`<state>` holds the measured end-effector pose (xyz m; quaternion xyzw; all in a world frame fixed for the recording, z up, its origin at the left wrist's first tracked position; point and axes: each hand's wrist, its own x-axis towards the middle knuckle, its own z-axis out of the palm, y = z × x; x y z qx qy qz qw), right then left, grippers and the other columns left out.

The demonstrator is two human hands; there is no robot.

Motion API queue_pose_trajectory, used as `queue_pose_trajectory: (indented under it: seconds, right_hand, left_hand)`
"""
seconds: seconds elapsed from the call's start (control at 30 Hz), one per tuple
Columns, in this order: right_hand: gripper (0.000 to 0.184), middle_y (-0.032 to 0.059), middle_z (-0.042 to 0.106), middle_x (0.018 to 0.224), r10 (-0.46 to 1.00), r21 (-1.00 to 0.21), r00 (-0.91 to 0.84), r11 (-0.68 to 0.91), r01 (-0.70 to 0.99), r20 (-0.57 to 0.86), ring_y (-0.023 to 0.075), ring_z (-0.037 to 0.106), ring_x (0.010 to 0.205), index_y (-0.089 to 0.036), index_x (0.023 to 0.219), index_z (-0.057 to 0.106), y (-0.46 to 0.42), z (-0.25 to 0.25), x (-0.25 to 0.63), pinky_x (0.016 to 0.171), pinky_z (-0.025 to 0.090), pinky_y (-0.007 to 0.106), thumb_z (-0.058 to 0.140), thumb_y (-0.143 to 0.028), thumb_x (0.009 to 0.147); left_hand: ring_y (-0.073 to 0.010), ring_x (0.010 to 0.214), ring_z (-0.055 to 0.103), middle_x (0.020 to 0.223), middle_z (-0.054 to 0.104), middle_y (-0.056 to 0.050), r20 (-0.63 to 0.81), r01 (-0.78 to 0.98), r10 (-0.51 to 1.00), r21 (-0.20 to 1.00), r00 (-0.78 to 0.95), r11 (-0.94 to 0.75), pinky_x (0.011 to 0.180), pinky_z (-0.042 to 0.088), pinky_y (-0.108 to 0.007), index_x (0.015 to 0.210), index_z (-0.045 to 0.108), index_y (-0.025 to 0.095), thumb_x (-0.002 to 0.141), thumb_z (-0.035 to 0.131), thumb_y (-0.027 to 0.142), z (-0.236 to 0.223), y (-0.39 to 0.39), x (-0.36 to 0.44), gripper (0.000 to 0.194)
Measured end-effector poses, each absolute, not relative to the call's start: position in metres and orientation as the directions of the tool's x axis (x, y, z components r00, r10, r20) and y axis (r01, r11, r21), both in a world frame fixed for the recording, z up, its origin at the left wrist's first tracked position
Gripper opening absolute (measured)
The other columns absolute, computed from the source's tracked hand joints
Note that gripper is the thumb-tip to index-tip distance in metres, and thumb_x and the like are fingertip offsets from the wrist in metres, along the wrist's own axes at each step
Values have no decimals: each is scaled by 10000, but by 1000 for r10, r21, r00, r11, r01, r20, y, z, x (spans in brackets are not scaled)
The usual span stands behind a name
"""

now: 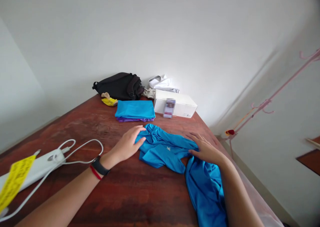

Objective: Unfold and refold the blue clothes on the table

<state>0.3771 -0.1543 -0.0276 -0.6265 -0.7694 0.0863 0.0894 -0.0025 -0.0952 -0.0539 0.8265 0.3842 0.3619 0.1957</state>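
Below, the crumpled blue cloth [158,150] is cut off; left hand [127,143] and right hand [207,150] have fingers [137,129] spread, released.

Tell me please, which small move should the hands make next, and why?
Perhaps the left hand and the right hand should smooth the blue garment outward: it lies wrinkled and bunched on the table, with both hands at it, while the folded blue cloth beyond lies flat.

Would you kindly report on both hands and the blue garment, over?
Left hand open, at edge of blue garment. Right hand open, at its folds. Garment crumpled on table. Folded blue cloth beyond, apart.
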Motion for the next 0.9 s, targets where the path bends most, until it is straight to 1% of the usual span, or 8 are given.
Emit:
queue_pose_trajectory:
  seconds: [0.07,0.13,0.23,0.33,0.43,0.57,0.7,0.9]
  right_hand:
    - [631,83,323,1609,936,-334,-323,352,874,141,307,322,1474,-305,1526,394,-157,-27,354,1179,319,482,576,-384,928]
    - [639,48,263,1640,907,-380,-393,421,823,154,317,315,1477,-359,1523,392,-159,-29,326,1182,315,485,594,-479,929]
    - [848,38,175,1672,856,-364,-517,474,802,-22,381,183,1514,-403,1536,358,-158,-39,294,1208,174,582,702,-646,799]
    - [791,15,135,1680,832,-353,-531,454,818,-159,371,87,1533,-439,1526,353,-151,-54,284,1200,44,630,616,-711,832]
    - [649,8,112,1683,896,-313,-412,348,883,-166,325,43,1543,-431,1542,318,-139,-67,293,1204,36,608,446,-668,952]
    - [692,41,87,1686,969,-183,-127,89,979,-211,334,31,1542,-389,1578,229,-120,-77,325,1191,76,628,338,-695,967]
    - [673,57,99,1685,953,-43,197,-212,976,-231,367,73,1534,-379,1594,164,-101,-86,362,1145,179,681,264,-662,991]
    - [672,83,138,1679,908,-40,376,-389,920,-183,379,137,1522,-347,1596,192,-79,-93,384,1111,243,690,191,-640,992]
  left_hand:
    - [-267,1372,475,1437,564,-77,384,464,656,483,649,-742,1167,356,-442,1314,593,260,966,549,401,-55,-108,3,377]
    - [-278,1382,470,1450,563,-70,284,431,573,431,769,-793,1164,364,-448,1345,592,284,948,596,424,-59,-118,9,421]
    - [-318,1420,421,1500,517,-84,208,429,529,383,823,-818,1177,331,-512,1354,597,296,911,656,435,-69,-126,14,468]
    - [-348,1456,355,1533,477,-76,228,478,567,346,791,-807,1178,309,-564,1346,605,311,911,661,406,-78,-125,15,449]
    - [-338,1461,346,1510,503,-74,256,555,637,329,727,-764,1173,330,-558,1347,605,304,936,629,362,-79,-120,14,416]
    - [-317,1447,376,1477,536,-80,258,584,673,346,693,-734,1176,344,-528,1326,623,269,956,593,332,-73,-117,12,376]
    - [-325,1429,405,1432,576,-77,257,559,659,367,707,-744,1162,364,-521,1277,657,260,947,604,332,-74,-119,11,341]
    - [-322,1420,420,1448,562,-75,262,539,644,375,719,-754,1158,365,-508,1271,657,277,950,596,351,-83,-118,9,335]
